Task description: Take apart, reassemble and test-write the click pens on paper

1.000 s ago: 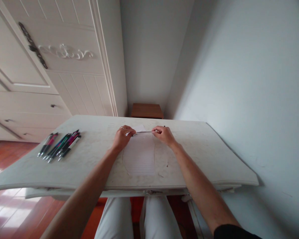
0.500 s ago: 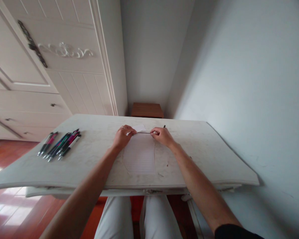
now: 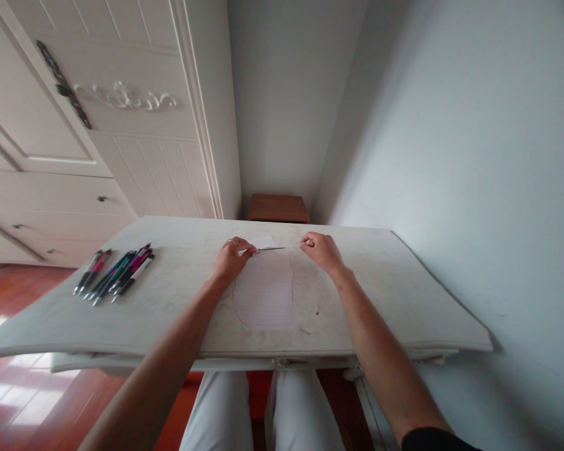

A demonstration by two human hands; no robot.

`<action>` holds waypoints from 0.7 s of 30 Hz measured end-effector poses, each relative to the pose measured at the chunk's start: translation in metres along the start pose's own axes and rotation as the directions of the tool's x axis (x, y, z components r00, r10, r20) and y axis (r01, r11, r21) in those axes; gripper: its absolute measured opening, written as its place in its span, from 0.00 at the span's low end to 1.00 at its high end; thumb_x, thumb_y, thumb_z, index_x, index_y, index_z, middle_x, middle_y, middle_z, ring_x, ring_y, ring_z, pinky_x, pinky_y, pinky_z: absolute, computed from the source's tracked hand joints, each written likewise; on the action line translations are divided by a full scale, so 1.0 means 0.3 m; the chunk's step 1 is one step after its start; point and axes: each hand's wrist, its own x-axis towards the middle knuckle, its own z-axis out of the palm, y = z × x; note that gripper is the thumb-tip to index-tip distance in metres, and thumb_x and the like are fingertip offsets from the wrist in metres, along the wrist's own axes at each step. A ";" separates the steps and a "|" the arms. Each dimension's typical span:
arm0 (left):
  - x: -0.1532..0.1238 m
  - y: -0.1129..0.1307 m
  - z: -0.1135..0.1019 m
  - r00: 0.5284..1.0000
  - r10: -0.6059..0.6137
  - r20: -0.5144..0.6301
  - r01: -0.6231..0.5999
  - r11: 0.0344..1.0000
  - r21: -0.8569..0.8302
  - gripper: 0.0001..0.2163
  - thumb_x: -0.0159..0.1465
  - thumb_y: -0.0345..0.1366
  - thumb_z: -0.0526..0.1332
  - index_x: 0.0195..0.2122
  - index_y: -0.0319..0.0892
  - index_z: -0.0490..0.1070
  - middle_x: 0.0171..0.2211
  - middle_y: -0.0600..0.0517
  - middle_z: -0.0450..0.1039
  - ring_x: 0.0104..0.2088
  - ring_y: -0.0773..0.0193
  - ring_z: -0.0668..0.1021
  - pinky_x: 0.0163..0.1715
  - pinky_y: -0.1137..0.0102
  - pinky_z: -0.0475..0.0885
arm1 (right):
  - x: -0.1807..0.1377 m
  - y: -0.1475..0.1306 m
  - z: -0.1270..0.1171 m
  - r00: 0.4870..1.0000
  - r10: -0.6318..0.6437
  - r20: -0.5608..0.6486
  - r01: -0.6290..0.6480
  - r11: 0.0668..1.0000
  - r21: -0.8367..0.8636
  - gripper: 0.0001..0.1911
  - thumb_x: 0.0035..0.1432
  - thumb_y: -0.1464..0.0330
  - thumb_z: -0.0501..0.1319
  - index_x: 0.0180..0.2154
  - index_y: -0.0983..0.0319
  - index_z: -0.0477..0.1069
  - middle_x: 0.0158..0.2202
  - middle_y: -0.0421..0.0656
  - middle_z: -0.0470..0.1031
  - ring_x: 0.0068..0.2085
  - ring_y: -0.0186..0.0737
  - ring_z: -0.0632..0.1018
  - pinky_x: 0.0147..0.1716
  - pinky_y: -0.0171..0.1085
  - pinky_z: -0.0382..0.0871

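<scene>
Left hand (image 3: pixel 234 258), right hand (image 3: pixel 324 250): one each; dark stick (image 3: pixel 271 248) in left grip, one; sheet (image 3: pixel 266 293) nearer, one; pens (image 3: pixel 131 269) leftward, at least six.

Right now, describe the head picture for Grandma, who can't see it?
A left hand pinches a thin dark rod, possibly a pen refill, near the far edge of lined paper on a white table; the curled right hand is apart from it. Ballpoint pens lie bunched at left.

We are in what looks like a room of a home: we see a white panelled cabinet (image 3: pixel 155 62) with scrollwork (image 3: pixel 126 96) and drawers (image 3: pixel 70 203), a glossy reddish wooden floor (image 3: pixel 87 401) and a worn white desk (image 3: pixel 390 300).
</scene>
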 end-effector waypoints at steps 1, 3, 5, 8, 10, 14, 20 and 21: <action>-0.001 -0.002 0.001 1.000 0.005 0.009 -0.005 1.000 0.012 0.08 0.61 0.37 0.61 0.33 0.45 0.81 0.36 0.49 0.77 0.40 0.60 0.77 0.41 0.66 0.72 | -0.002 -0.001 -0.007 1.000 0.018 -0.005 -0.018 0.999 -0.032 0.07 0.54 0.70 0.60 0.31 0.59 0.78 0.22 0.39 0.74 0.24 0.35 0.70 0.27 0.34 0.57; -0.001 -0.006 0.002 1.000 0.006 0.030 -0.007 0.999 0.040 0.08 0.61 0.38 0.61 0.33 0.44 0.81 0.37 0.48 0.77 0.41 0.59 0.77 0.41 0.66 0.72 | -0.006 -0.003 -0.013 0.998 0.059 -0.003 -0.059 0.994 -0.094 0.08 0.53 0.71 0.60 0.30 0.58 0.79 0.24 0.41 0.76 0.25 0.36 0.71 0.26 0.34 0.56; -0.002 -0.008 0.004 0.999 -0.002 0.042 -0.001 0.998 0.065 0.09 0.61 0.38 0.62 0.33 0.44 0.81 0.38 0.47 0.77 0.41 0.58 0.77 0.41 0.66 0.73 | -0.011 -0.003 -0.010 0.995 0.096 0.011 -0.093 0.985 -0.148 0.08 0.53 0.71 0.61 0.29 0.57 0.79 0.26 0.43 0.78 0.27 0.38 0.73 0.26 0.35 0.56; -0.001 -0.009 0.005 1.000 0.009 0.029 -0.011 0.996 0.088 0.08 0.60 0.39 0.63 0.31 0.44 0.81 0.38 0.47 0.77 0.40 0.58 0.77 0.43 0.64 0.72 | -0.015 0.004 0.007 0.991 0.128 0.047 -0.116 0.973 -0.202 0.08 0.53 0.70 0.62 0.29 0.56 0.80 0.29 0.45 0.79 0.28 0.39 0.74 0.27 0.35 0.57; 0.000 -0.009 0.004 1.000 0.022 0.022 -0.024 0.996 0.091 0.07 0.60 0.39 0.63 0.31 0.45 0.81 0.38 0.48 0.77 0.40 0.57 0.77 0.45 0.64 0.72 | -0.015 0.011 0.020 0.989 0.130 0.071 -0.112 0.970 -0.215 0.07 0.53 0.70 0.63 0.29 0.56 0.81 0.29 0.45 0.79 0.28 0.40 0.74 0.27 0.35 0.58; 0.000 -0.005 0.004 0.999 0.030 0.032 -0.032 0.997 0.064 0.07 0.60 0.39 0.63 0.31 0.45 0.81 0.38 0.48 0.78 0.40 0.58 0.77 0.46 0.63 0.72 | -0.012 0.016 0.027 0.986 0.139 0.087 -0.122 0.976 -0.179 0.06 0.50 0.72 0.65 0.26 0.56 0.80 0.26 0.45 0.78 0.27 0.39 0.74 0.26 0.35 0.58; 0.000 0.022 -0.009 0.989 -0.005 -0.148 0.009 1.000 0.025 0.08 0.60 0.40 0.61 0.35 0.43 0.76 0.35 0.49 0.75 0.35 0.61 0.75 0.37 0.68 0.70 | 0.001 -0.001 -0.017 0.969 0.130 -0.209 -0.108 0.987 0.116 0.25 0.62 0.52 0.56 0.21 0.61 0.72 0.18 0.43 0.71 0.24 0.37 0.72 0.26 0.34 0.58; 0.002 0.026 -0.016 0.973 -0.034 -0.227 0.043 0.998 0.036 0.07 0.59 0.39 0.61 0.33 0.42 0.75 0.31 0.51 0.73 0.31 0.63 0.74 0.34 0.69 0.68 | 0.005 0.004 -0.021 0.945 0.172 -0.277 -0.130 0.978 0.165 0.29 0.63 0.49 0.52 0.20 0.61 0.71 0.17 0.43 0.70 0.23 0.37 0.72 0.26 0.34 0.59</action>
